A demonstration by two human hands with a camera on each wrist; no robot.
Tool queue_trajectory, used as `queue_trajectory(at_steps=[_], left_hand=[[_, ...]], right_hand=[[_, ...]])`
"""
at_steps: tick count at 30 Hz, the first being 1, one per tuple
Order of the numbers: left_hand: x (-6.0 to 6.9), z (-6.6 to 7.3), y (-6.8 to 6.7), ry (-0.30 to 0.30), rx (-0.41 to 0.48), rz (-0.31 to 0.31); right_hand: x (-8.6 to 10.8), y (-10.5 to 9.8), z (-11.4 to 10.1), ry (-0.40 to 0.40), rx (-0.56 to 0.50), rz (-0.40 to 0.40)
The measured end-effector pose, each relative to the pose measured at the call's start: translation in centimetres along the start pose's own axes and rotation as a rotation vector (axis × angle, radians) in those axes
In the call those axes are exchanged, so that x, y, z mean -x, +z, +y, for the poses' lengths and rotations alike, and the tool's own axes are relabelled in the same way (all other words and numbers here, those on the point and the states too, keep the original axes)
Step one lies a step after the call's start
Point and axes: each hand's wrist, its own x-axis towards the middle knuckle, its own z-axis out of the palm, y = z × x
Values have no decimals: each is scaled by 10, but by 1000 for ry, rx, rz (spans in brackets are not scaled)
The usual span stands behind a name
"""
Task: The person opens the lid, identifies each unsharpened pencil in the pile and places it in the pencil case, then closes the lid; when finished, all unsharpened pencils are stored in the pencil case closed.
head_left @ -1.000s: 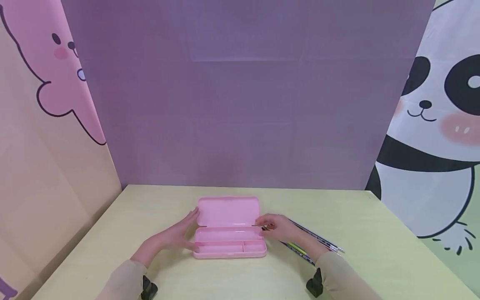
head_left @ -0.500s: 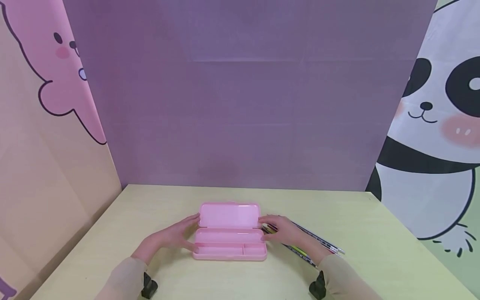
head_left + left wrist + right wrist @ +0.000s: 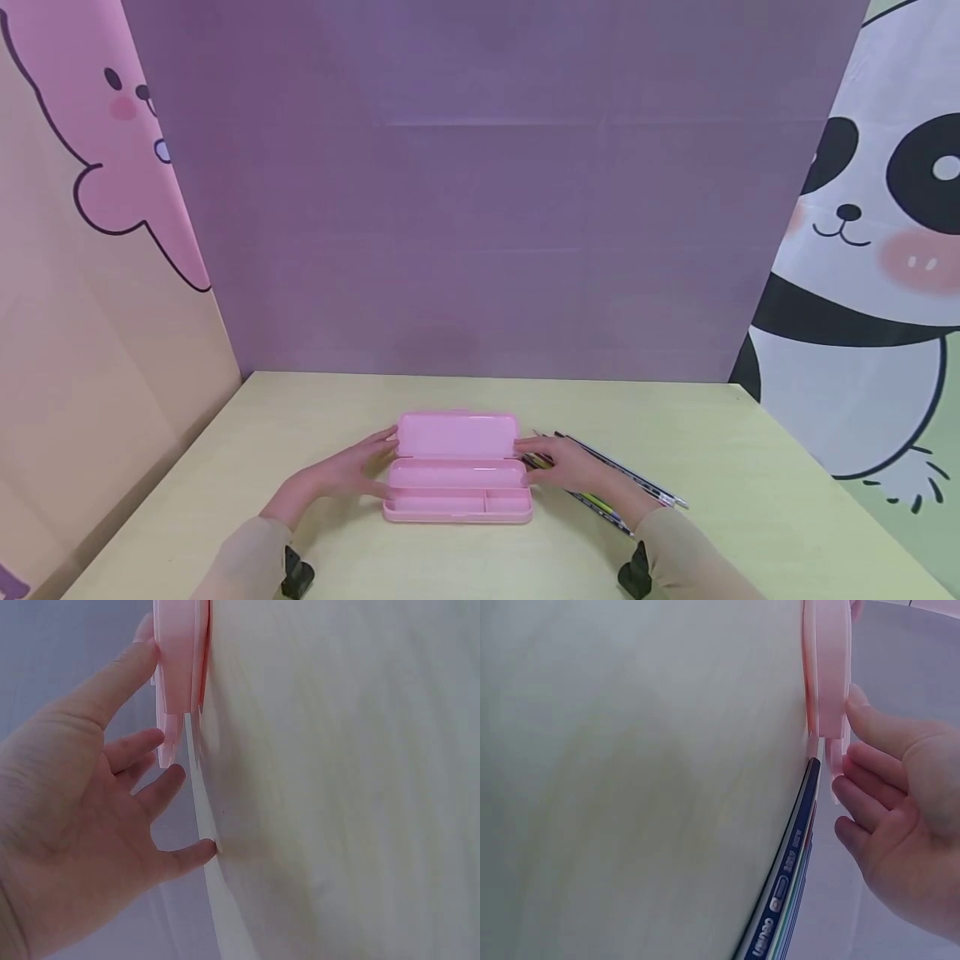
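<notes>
A pink pencil case (image 3: 457,505) lies open on the table, its lid (image 3: 457,437) tipped back on the far side. Its base is split into compartments with nothing seen inside. At the left end, my left hand (image 3: 348,471) has its thumb on the base's side and its fingertips by the lid's edge. My right hand (image 3: 566,465) mirrors this at the right end, thumb at the base and fingertips against the lid. Neither hand wraps round the case; in the wrist views the fingers are spread and mostly extended. Several pencils (image 3: 780,885) lie below and beside my right hand.
More of the patterned pencils (image 3: 630,473) stretch to the right of the case, partly hidden by the right forearm. The pale wooden table (image 3: 450,567) ends at a purple backdrop (image 3: 480,208). Cartoon-printed panels flank it.
The lid has tipped further back and lower, its top edge dropping toward the table. Both hands have followed with small moves, staying at the case's ends. The pencils look unmoved.
</notes>
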Motion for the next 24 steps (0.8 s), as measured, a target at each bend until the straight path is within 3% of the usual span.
queue_trajectory(at_steps=[10, 19, 24], left_hand=[[-1, -6, 2, -52, -9, 19], [-2, -4, 1, -71, -33, 28], [-2, -4, 0, -89, -24, 30]], right_hand=[[-1, 0, 0, 38, 4, 48], [5, -9, 7, 10, -9, 154], [12, -16, 11, 37, 3, 189]])
